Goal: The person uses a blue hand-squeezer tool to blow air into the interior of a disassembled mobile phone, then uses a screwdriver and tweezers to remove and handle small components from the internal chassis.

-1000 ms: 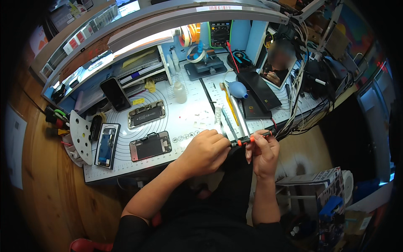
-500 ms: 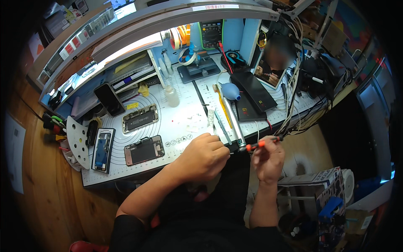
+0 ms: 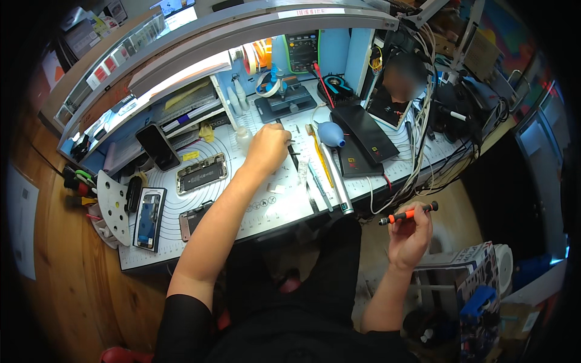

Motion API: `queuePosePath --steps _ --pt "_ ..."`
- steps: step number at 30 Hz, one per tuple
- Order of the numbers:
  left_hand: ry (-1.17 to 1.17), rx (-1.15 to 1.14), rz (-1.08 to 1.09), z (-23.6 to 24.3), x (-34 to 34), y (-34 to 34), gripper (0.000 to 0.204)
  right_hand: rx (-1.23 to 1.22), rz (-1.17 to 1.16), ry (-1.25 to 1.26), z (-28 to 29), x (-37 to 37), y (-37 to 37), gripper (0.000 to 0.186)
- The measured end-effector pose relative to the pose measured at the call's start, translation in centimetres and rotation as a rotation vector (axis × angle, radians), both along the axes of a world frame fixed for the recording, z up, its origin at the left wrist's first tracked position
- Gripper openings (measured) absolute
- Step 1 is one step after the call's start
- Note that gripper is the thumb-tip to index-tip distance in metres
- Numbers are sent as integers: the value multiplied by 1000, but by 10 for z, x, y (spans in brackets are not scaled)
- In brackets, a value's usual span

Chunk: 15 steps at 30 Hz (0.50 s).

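Observation:
My left hand (image 3: 266, 149) is stretched over the middle of the white work mat (image 3: 254, 221). Its fingers are pinched together beside a dark strip (image 3: 282, 134); what they hold, if anything, is too small to make out. Off the bench's front edge, my right hand (image 3: 411, 242) grips an orange and black screwdriver (image 3: 407, 215), lying nearly level. An opened phone body (image 3: 201, 173) with its battery showing lies left on the mat. Nearer me, my left forearm partly covers a detached phone screen (image 3: 192, 219). Behind my left hand stands a translucent bottle (image 3: 243, 138), partly hidden.
A boxed phone part (image 3: 149, 219) and a black phone (image 3: 157, 147) occupy the left side. To the right are a silver tube (image 3: 338, 184), yellow brush (image 3: 321, 156), blue air blower (image 3: 331, 134) and black cases (image 3: 366, 139). Cables (image 3: 417, 157) hang at the right edge.
My left hand has moved from the bench's front edge, away from me, to the middle of the mat. My right hand has shifted right with the screwdriver, away from the left hand.

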<state>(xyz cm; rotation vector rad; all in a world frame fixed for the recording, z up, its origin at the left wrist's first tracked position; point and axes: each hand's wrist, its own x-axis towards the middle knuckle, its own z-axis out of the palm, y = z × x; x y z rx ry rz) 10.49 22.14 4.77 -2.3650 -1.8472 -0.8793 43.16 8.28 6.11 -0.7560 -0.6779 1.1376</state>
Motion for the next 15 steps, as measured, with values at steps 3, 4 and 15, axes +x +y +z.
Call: queuePosePath --steps 3,4,15 --pt "21 -39 8 0 1 -1 13 -56 -60 2 -8 12 -5 22" --pt "30 -66 17 1 1 -1 15 -62 -70 -7 -10 16 -7 22" --pt "-214 158 -88 45 54 68 19 -119 -79 -22 -29 30 -14 20"
